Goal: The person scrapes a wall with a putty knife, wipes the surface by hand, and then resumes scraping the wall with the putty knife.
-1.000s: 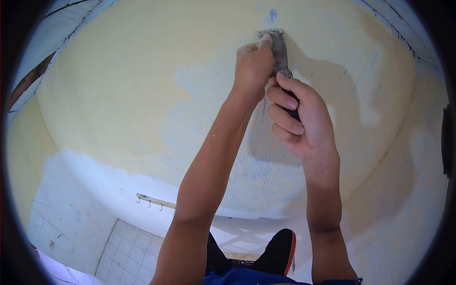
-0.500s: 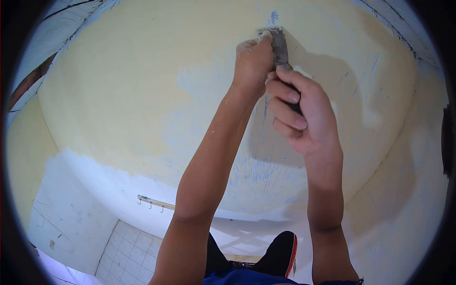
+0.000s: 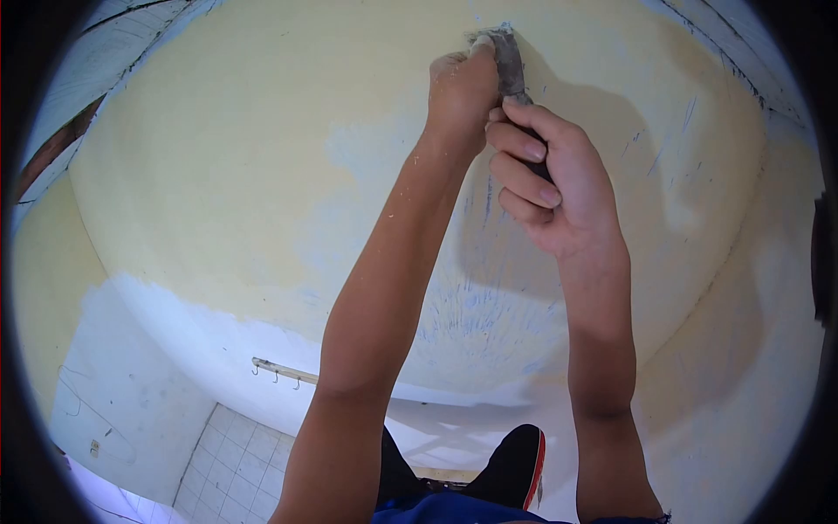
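A putty knife point(image 3: 510, 65) with a grey, smeared metal blade lies against the yellowish wall point(image 3: 244, 175), its blade edge pointing up. My right hand point(image 3: 559, 175) is closed round its dark handle, thumb stretched along the neck. Beside the blade, my left hand point(image 3: 464, 92) is closed, with its thumb at the blade's left edge; its other fingers are partly hidden, and it seems to pinch the blade. Grey-white residue sits along the blade's top edge. Blue scrape marks point(image 3: 476, 310) show on the wall below my hands.
A hook rail point(image 3: 284, 370) is fixed low on the wall at left. Far below is a tiled floor point(image 3: 236, 454). My shoe point(image 3: 515, 463) rests on a raised support that is mostly hidden. Side walls and ceiling edges bound the view.
Both hands have slid the putty knife a short way up the wall. The blade now covers the blue patch that was visible above it.
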Demonstrator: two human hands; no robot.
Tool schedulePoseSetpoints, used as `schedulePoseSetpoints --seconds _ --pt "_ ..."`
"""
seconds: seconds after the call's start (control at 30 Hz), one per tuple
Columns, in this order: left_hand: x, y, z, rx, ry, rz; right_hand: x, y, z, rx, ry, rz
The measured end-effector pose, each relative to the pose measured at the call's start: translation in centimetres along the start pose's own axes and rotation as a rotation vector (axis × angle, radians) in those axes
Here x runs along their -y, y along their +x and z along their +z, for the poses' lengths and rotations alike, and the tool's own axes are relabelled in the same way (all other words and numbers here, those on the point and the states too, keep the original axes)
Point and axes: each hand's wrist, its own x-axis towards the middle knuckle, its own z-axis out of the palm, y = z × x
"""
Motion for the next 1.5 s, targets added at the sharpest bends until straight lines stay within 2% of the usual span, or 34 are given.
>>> schedulePoseSetpoints --seconds 0.1,0.17,0.37,0.47,0.57,0.6,0.63,0.7,0.77,0.9,0.97,1.03,1.07,1.1,1.13,1.17,1.2,1.23,1.27,1.3,1.33,1.37,1.43,1.47,1.5 --pt "0.0 -0.5 -0.5 0.005 -0.034 -0.041 -0.4 -0.3 1.0 -0.033 0.0 -0.018" --pt "0.8 -1.0 -1.2 0.032 0.038 -0.093 -0.7 -1.4 1.7 -0.135 0.027 0.04" --pt "-0.4 0.2 -1.0 0.049 0.04 -0.084 -0.2 0.3 0.7 0.01 0.017 -0.015" --pt "-0.5 0.0 -0.9 0.051 -0.076 -0.036 -0.3 0.4 1.4 -0.018 0.042 -0.029" --pt "0.1 -1.1 -0.9 -0.033 0.002 -0.04 -1.2 -1.1 2.0 -0.115 0.062 0.026" --pt "0.7 -1.0 -1.3 0.055 -0.112 -0.061 -1.3 -1.0 1.8 -0.112 0.061 0.026" --pt "1.0 -0.7 -1.7 0.051 -0.111 -0.06 -1.5 -0.9 1.2 -0.098 0.049 0.029" --pt "0.7 -0.1 -2.0 0.105 0.032 -0.031 -1.2 -0.3 1.0 -0.078 0.033 0.03" --pt "-0.1 0.2 -1.5 0.074 -0.029 -0.047 -0.5 0.3 1.0 0.026 0.044 -0.002" --pt "1.8 -1.3 -1.6 -0.053 -0.139 -0.016 -2.0 -1.0 1.1 -0.071 0.016 -0.01" --pt "4.8 -5.3 -4.7 -0.011 0.157 -0.094 -4.9 -4.6 -1.3 -0.066 0.067 0.189" --pt "8.4 -12.0 -8.4 0.028 0.312 -0.193 -8.7 -9.6 -3.4 -0.166 -0.033 0.35" --pt "11.2 -16.2 -10.9 0.085 0.481 -0.129 -11.7 -12.5 -5.7 -0.152 -0.085 0.44" --pt "12.7 -20.5 -12.5 0.06 0.361 -0.307 -14.9 -15.9 -7.8 -0.165 -0.175 0.515" --pt "15.8 -24.6 -15.6 -0.047 0.237 -0.573 -18.1 -19.7 -10.1 -0.197 -0.138 0.691" --pt "20.1 -29.5 -19.0 -0.299 0.077 -0.663 -22.0 -24.2 -13.0 -0.196 0.011 0.817" --pt "25.8 -35.3 -24.9 -0.526 0.036 -0.655 -26.0 -29.3 -14.9 -0.323 0.043 0.902" --pt "30.0 -41.8 -31.1 -0.492 0.402 -0.66 -29.2 -33.9 -15.1 -0.562 -0.054 0.971" --pt "26.3 -43.1 -30.6 -0.45 0.624 -0.675 -32.5 -39.0 -15.9 -0.684 -0.023 0.911" --pt "27.3 -47.2 -35.2 -0.413 0.643 -0.887 -34.8 -43.1 -17.0 -0.78 -0.104 0.996" --pt "25.9 -48.0 -35.2 -0.593 0.553 -1.04 -34.1 -42.8 -17.6 -0.769 -0.106 0.99" --pt "26.2 -47.7 -35.6 -0.596 0.561 -1.038 -32.3 -43.1 -16.9 -0.713 -0.253 1.044" --pt "28.0 -47.5 -37.2 0.431 1.279 -0.656 -29.2 -43.8 -15.4 -0.601 -0.536 1.15" --pt "30.1 -45.7 -37.5 0.796 1.517 -0.53 -29.3 -43.3 -16.4 -0.665 -0.435 1.04" --pt "30.7 -44.5 -35.8 0.632 1.431 -0.433 -30.1 -42.4 -18.3 -0.728 -0.339 0.926"
